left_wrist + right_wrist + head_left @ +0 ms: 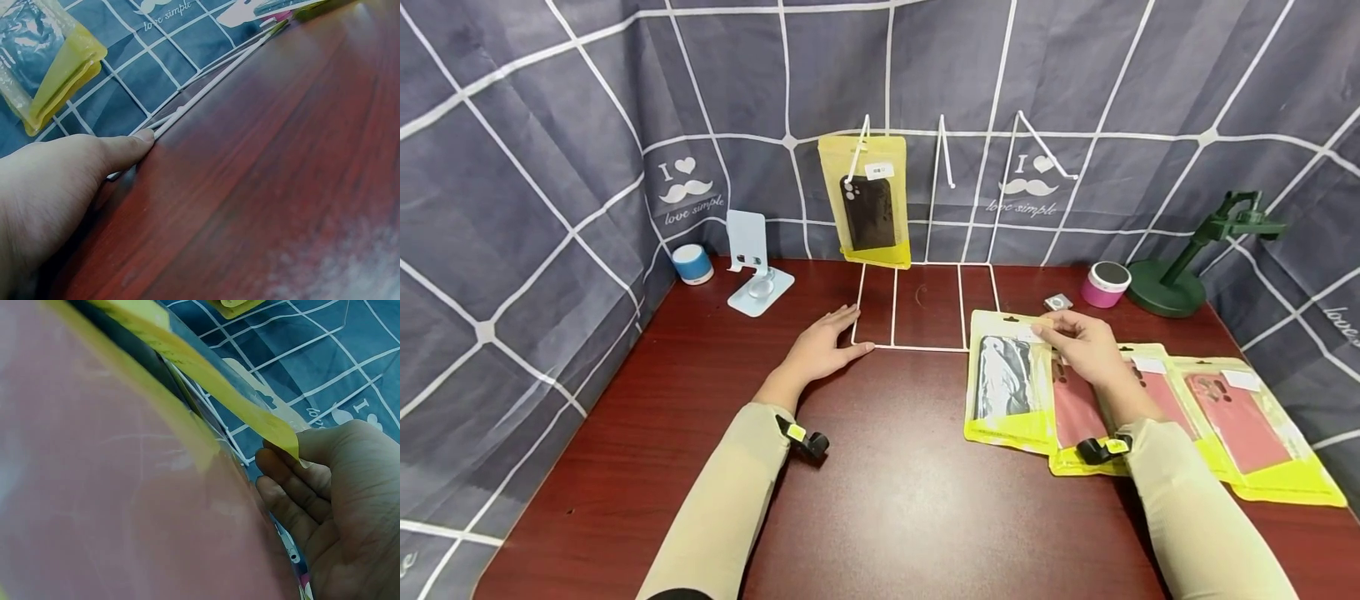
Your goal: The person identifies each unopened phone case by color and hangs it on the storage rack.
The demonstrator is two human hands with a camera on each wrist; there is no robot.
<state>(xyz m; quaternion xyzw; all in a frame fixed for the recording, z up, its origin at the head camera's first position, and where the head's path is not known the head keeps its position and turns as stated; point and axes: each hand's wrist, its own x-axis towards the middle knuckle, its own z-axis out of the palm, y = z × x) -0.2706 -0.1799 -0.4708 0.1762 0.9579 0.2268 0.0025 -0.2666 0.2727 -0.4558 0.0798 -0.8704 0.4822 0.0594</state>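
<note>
My right hand (1086, 346) pinches the top right corner of a yellow-edged clear pouch (1045, 400) with a dark phone case inside. Its lower edge overlaps a row of pouches with reddish-pink phone cases (1243, 425) to the right. Over at the rack, my left hand (820, 346) rests on the table at the front left corner of the white wire display rack (925, 348), fingers extended and thumb touching the wire (140, 137). From the rack's left hook hangs another yellow pouch (898, 183), holding a black phone case. The middle hook (947, 158) and right hook (1048, 150) carry nothing.
A blue speaker (692, 264) and a pale blue phone stand (748, 250) stand at the back left. Back right are a small silver gadget (1058, 302), a pink speaker (1105, 285) and a dark green stand (1167, 287). A grey checked curtain (715, 75) borders the table.
</note>
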